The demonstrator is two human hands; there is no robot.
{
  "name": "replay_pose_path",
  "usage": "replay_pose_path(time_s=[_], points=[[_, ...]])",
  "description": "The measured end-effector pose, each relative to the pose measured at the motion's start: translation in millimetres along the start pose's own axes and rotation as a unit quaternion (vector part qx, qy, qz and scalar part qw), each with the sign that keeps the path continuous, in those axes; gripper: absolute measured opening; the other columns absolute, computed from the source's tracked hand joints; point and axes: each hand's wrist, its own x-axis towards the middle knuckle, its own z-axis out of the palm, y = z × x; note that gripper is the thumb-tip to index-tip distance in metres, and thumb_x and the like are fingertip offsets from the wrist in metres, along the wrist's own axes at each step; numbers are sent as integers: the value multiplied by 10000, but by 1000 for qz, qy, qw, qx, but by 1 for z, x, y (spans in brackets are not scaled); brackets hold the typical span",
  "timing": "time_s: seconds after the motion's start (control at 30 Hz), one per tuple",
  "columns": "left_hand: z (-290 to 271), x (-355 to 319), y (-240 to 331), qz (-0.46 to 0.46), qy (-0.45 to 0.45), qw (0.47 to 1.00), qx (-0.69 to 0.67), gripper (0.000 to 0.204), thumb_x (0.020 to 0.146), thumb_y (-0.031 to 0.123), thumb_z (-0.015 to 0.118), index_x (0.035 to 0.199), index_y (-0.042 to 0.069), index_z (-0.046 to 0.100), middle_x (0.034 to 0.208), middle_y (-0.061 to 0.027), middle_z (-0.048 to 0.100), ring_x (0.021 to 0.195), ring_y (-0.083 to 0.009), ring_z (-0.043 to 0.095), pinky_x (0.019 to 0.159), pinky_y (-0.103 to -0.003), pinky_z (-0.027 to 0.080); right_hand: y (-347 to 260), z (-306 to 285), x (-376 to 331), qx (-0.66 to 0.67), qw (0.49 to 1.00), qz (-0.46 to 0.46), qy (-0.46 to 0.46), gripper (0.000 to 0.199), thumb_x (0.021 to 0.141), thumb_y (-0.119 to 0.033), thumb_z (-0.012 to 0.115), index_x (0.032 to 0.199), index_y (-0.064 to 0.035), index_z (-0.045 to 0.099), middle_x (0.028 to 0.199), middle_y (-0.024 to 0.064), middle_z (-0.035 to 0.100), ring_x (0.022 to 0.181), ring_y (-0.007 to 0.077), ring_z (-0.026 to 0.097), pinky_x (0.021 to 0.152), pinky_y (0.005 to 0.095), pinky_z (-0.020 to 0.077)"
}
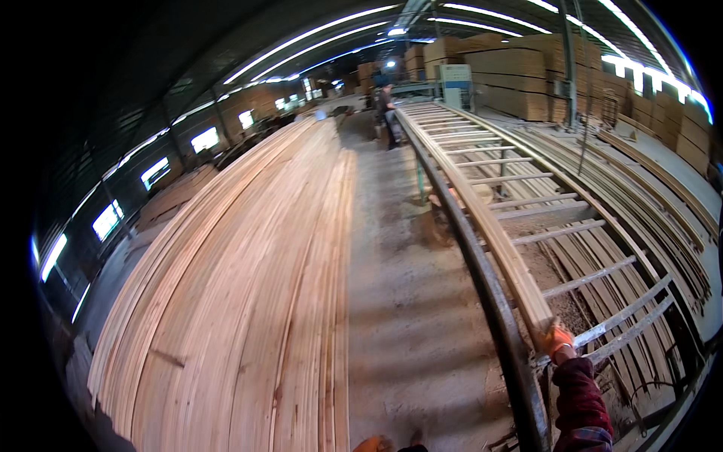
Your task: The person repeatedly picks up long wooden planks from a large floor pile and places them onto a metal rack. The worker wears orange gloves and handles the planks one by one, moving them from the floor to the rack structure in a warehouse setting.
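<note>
Right hand [559, 343]: orange-gloved, we close it on the near end of the timber [501, 245].
Timber: pale, straight, squared, lying on metal roller frame [623, 311].
Left hand [371, 444]: at lower edge, we cannot tell its state.
Board pile [226, 316]: smooth, reddish grain.
Far cabinet [456, 74]: boxy, pale.

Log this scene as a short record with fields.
right hand: orange-covered, touching the near end of the long wood
left hand: unclear; only an orange patch shows at the lower edge
long wood: lying lengthwise along the left side of the roller frame
left side: wide pile of boards
far end: another person standing beside the frame
back right: tall wood stacks
</note>
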Motion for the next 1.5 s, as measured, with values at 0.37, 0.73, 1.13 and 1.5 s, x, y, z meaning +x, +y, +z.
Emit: replay_pose_path(time_s=[0.37, 0.73, 1.13, 1.5], points=[[257, -246, -154, 141, 565, 763, 280, 586, 1033, 432, 571, 1462, 42, 483, 1383, -119, 613, 1280, -254, 577, 1072, -393, 459, -16, 63, -247, 118, 926, -289, 212, 478, 976, -258, 601, 1375, 3, 562, 1360, 214, 581, 1302, 353, 516, 1122, 436, 395], [302, -780, -283, 290, 739, 478, 376, 536, 951, 309, 712, 1391, 36, 573, 1377, -135, 613, 1325, -249, 538, 1101, -381, 438, -443, 156, -913, 251, 576, -719, -298, 350, 842, -165, 702, 1159, -17, 703, 1172, 208, 708, 1136, 366, 664, 999, 424, 523], [288, -1100, -346, 537, 781, 263, 181, 625, 815, 99, 821, 1370, 18, 547, 1225, -131, 701, 1113, -239, 677, 879, -387, 552, -862, 46, -1169, 258, 458, -844, -108, 387, 860, -73, 683, 1245, -56, 651, 1256, 184, 664, 1172, 379, 623, 993, 431, 507], [345, -1275, -8, 394, 765, 466, 208, 412, 1023, 311, 617, 1337, 44, 602, 1092, -75, 699, 1019, -176, 645, 811, -327, 515, -1038, 110, -1260, 128, 693, -678, -210, 340, 884, -361, 690, 1127, -126, 727, 1027, 171, 718, 1014, 282, 692, 844, 389, 537]])
